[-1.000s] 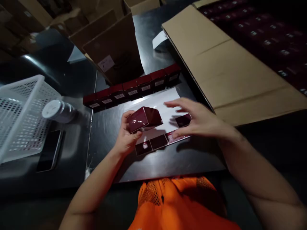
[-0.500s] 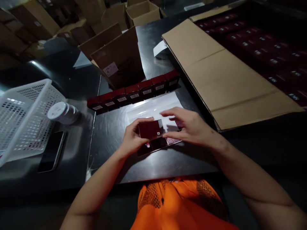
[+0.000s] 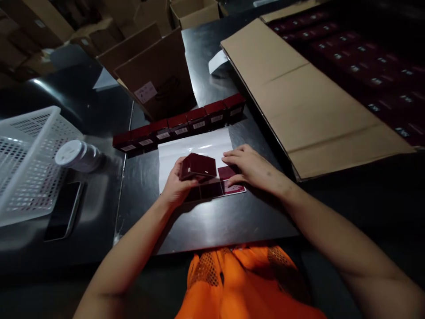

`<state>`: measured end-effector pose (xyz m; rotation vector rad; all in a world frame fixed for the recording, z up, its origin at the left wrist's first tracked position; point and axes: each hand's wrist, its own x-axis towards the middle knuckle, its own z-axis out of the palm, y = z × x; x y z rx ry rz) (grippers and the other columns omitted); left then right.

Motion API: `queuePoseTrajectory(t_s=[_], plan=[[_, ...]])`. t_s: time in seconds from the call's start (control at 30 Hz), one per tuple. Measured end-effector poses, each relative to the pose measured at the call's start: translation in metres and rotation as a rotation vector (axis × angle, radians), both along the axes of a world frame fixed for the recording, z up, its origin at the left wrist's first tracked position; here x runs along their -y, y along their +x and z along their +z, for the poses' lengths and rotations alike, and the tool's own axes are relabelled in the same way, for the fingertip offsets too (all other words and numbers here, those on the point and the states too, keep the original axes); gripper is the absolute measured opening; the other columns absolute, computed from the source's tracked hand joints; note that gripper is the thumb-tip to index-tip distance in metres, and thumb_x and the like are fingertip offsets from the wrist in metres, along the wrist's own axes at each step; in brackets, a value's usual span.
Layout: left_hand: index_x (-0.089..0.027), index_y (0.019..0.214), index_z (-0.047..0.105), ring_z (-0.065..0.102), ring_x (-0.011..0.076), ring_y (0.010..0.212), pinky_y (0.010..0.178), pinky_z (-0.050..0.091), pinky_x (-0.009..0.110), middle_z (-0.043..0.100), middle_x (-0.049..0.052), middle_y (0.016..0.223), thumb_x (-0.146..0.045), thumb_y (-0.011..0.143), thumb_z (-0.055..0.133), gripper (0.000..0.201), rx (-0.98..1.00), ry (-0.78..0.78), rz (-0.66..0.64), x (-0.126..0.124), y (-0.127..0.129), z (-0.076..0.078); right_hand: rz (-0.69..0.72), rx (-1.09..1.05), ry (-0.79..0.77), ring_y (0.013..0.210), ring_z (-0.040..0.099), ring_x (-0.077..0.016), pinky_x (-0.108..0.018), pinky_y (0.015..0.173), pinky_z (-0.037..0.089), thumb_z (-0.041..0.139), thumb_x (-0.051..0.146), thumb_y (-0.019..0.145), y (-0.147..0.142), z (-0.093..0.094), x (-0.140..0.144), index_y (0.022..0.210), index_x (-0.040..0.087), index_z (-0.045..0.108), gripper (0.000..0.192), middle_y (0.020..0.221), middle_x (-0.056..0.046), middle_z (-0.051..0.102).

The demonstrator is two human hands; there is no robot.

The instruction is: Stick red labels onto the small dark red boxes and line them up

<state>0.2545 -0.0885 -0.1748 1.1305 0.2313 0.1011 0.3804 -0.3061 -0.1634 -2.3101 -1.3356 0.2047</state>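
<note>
- The left hand (image 3: 175,184) grips a dark red box (image 3: 198,167), fingers wrapped round its left end and underside; the box is tilted, lifted just off the surface.
- The right hand (image 3: 249,168) lies flat, fingers spread and open, pressing on a flat red card (image 3: 229,179) just right of the box; it grips nothing.
- The card's dark panels run under the box and out below both sets of fingertips.
- A clear film sheet (image 3: 195,148) lies beyond the fingers, under the card's far edge.
- Past the film, a row of red boxes (image 3: 181,124) stands in a slanted line, barcode labels facing the person.
- Behind the row, a brown carton (image 3: 156,75).
- Well left of the left hand: a white basket (image 3: 26,159), a white-lidded jar (image 3: 76,155) touching its side, and a phone (image 3: 63,210) near them.
- Right of the right hand, a flattened cardboard sheet (image 3: 299,93); beyond it, more red boxes in shadow.
</note>
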Motion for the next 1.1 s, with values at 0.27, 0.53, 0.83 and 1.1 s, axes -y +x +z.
queuePoseTrajectory(t_s=[0.27,0.53,0.83,1.1], plan=[[-0.025,0.105,0.057,0.073,0.0218,0.090,0.082,0.061,0.040,0.073,0.001,0.102,-0.034,0.051,0.097,0.067,-0.133,-0.013,0.229,0.000,0.011,-0.003,0.107,-0.092,0.117,0.109,0.064,-0.0290,-0.041,0.096,0.052,0.090,0.034,0.067,0.021,-0.004,0.009,0.093,0.022,0.080,0.030,0.113,-0.009,0.072],[-0.022,0.103,0.059,0.073,0.0211,0.089,0.080,0.059,0.035,0.075,0.002,0.098,-0.029,0.051,0.096,0.064,-0.121,0.076,0.195,0.006,0.013,-0.006,-0.100,-0.109,0.251,0.110,0.070,-0.0295,-0.041,0.095,0.058,0.085,0.024,0.074,-0.005,-0.017,0.019,0.102,0.021,0.080,0.029,0.097,-0.009,0.077],[-0.021,0.098,0.063,0.071,0.0187,0.086,0.081,0.056,0.033,0.074,0.001,0.094,-0.022,0.049,0.093,0.058,-0.093,0.142,0.158,0.008,0.013,-0.006,-0.130,0.032,0.406,0.112,0.071,-0.0287,-0.050,0.106,0.055,0.068,0.023,0.090,-0.037,-0.029,0.029,0.099,0.022,0.080,0.015,0.112,-0.010,0.076],[-0.022,0.097,0.070,0.066,0.0214,0.090,0.083,0.054,0.037,0.069,0.003,0.098,-0.019,0.053,0.088,0.048,0.136,0.495,0.183,0.006,0.012,-0.009,-0.214,-0.037,0.240,0.116,0.065,-0.0298,-0.052,0.103,0.053,0.071,0.035,0.088,-0.028,-0.022,0.028,0.114,0.023,0.073,0.029,0.116,-0.011,0.072]])
